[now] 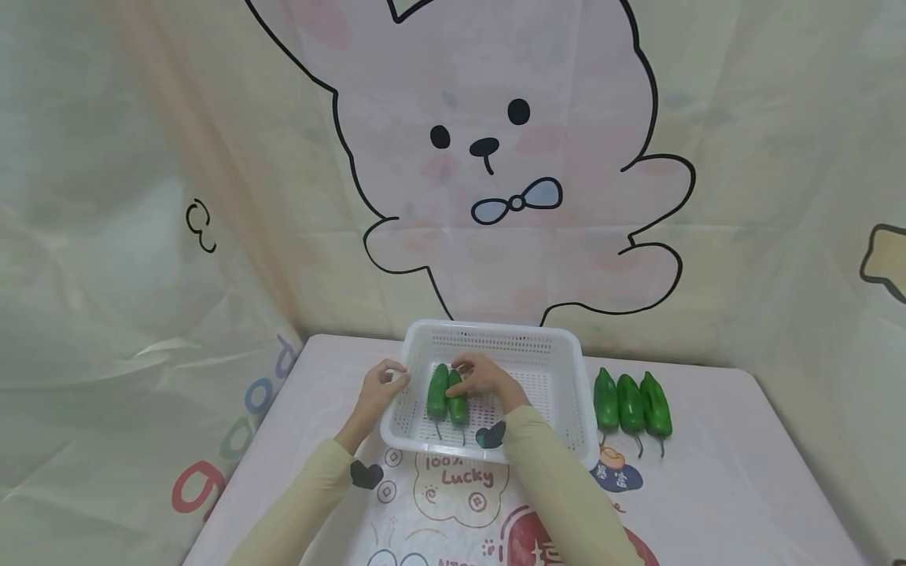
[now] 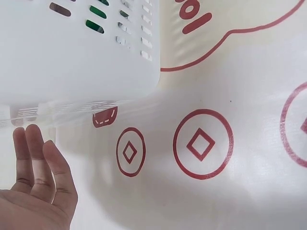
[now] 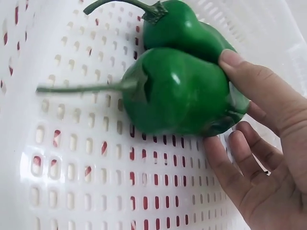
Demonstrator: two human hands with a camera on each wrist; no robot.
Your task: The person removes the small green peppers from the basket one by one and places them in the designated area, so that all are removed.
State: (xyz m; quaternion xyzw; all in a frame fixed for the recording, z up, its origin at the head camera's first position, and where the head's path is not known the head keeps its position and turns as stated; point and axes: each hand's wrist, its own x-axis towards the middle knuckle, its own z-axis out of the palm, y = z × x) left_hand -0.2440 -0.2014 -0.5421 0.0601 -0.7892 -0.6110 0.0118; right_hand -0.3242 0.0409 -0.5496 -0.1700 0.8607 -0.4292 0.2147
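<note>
Two green peppers (image 1: 437, 393) lie side by side in a white perforated plastic basket (image 1: 559, 393), stems toward the person. My right hand (image 1: 484, 376) holds the right-hand pepper (image 3: 177, 91). In the right wrist view the thumb (image 3: 254, 76) lies on its upper side near the tip end, and the other fingers curve beneath. At the basket's left rim is my left hand (image 1: 382, 389), thumb and forefinger bent toward the edge. The left wrist view shows three of its fingers (image 2: 41, 165) loosely extended, tips close by the basket wall (image 2: 86, 67).
Three more green peppers (image 1: 631, 405) lie in a row on the table, just right of the basket. A printed cloth (image 1: 736, 472) covers the table. Behind it hangs a backdrop (image 1: 495, 259) with a cartoon animal.
</note>
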